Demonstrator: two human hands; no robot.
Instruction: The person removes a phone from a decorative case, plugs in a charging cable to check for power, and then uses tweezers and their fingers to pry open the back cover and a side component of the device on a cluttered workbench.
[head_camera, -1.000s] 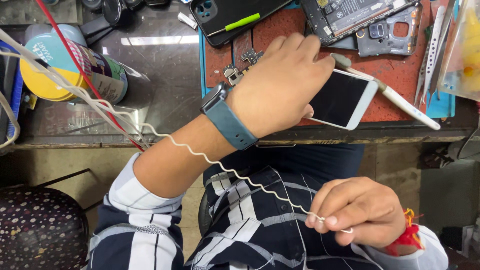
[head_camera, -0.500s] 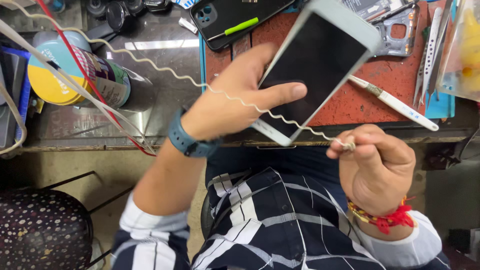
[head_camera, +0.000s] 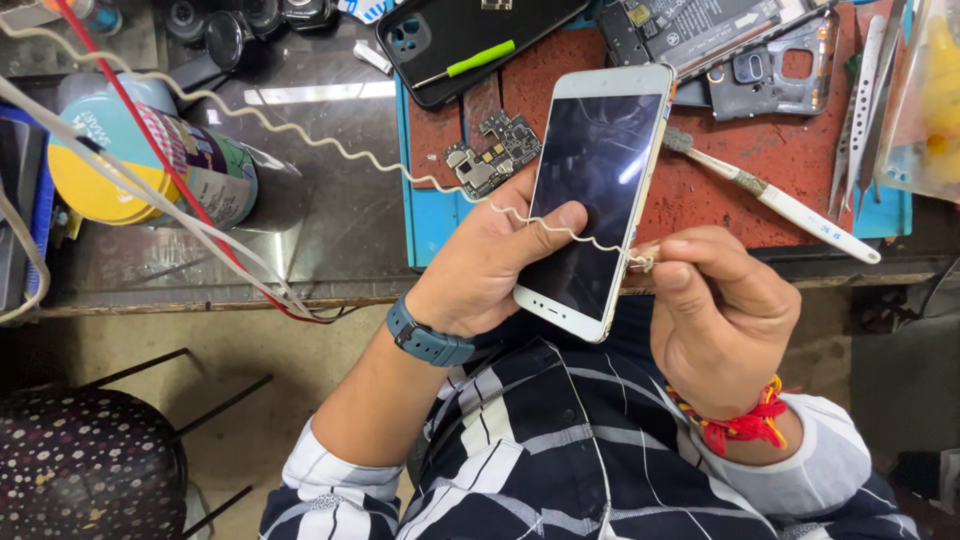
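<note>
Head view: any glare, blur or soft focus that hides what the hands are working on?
Head view: sharp on the left hand and right hand; faint streaks of reflected light on the white phone screen, nothing hidden; a bright glare strip on the dark glass worktop; lighting is even with soft shadows; the yellow-lidded can looks slightly soft at the left edge.

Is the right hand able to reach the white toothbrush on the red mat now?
Probably not freely: the right hand pinches a wavy cable end, though the white toothbrush lies uncovered just above.
</note>
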